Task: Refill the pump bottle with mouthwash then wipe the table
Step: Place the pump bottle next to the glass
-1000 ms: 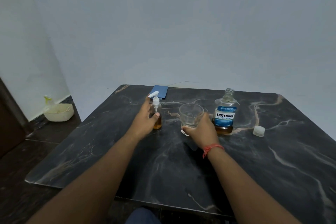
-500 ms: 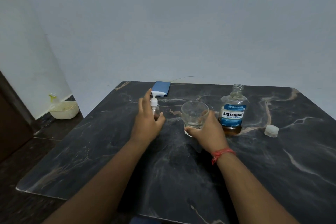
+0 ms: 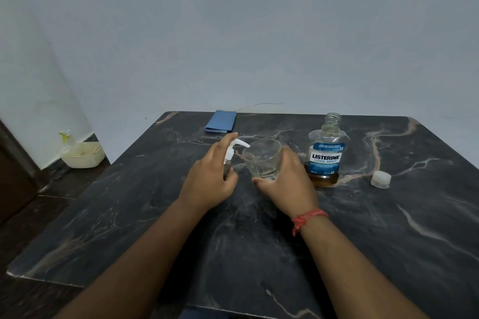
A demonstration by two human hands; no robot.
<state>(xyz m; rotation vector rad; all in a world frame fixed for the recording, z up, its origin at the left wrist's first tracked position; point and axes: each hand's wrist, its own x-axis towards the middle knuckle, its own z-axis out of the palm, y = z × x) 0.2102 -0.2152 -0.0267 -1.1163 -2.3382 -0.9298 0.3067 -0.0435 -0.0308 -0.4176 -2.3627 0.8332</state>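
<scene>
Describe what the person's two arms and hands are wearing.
Both forearms are bare, with no sleeves in view. The right wrist carries a red-orange thread band, knotted, with loose ends hanging on its inner side. The left hand and the right hand wear no gloves; no rings or watch can be seen on the fingers or wrists.

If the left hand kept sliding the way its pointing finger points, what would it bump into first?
Probably the blue folded cloth at the table's far edge. The left hand holds the pump bottle, index finger aimed up and away. The finger seems raised, so it might pass above the cloth toward the wall.
</scene>
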